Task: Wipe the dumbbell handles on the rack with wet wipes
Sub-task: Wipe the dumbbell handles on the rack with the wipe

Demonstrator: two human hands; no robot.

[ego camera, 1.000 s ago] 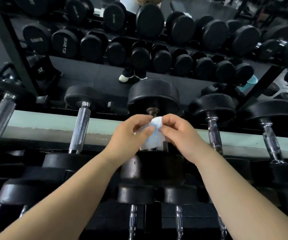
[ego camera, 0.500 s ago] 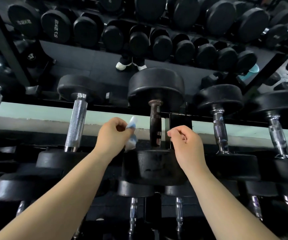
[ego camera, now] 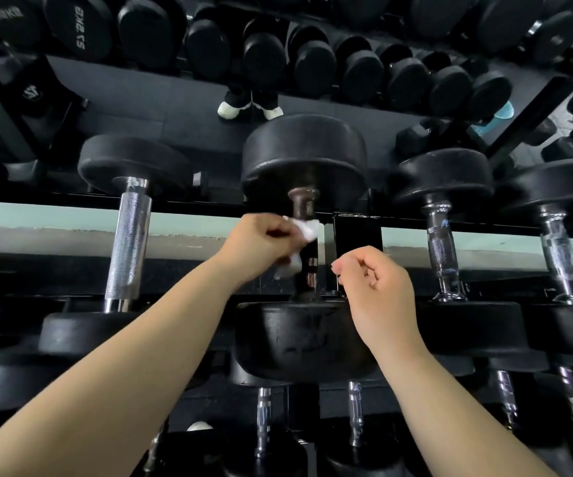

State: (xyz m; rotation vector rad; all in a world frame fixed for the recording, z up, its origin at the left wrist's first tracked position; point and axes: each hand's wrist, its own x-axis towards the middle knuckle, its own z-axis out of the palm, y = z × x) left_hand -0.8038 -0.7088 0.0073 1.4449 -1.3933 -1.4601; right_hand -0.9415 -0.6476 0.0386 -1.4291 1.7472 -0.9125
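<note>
on the rack point(ego camera: 357, 235), the left grip point(ego camera: 261, 246) pinches a crumpled white wipe point(ego camera: 307, 229) against the left side of a dark, rusty handle point(ego camera: 303, 204), whose long axis runs straight away between two black rubber heads point(ego camera: 304, 156). the right grip point(ego camera: 374, 287), just right of it, is curled and empty. neighbouring handles point(ego camera: 130, 242) are knurled chrome.

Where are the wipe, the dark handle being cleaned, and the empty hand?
wipe point(ego camera: 307, 229), head view, white fold beside the handle.
dark handle point(ego camera: 303, 204), head view, upper end.
right hand point(ego camera: 378, 289), head view, its back.
</note>
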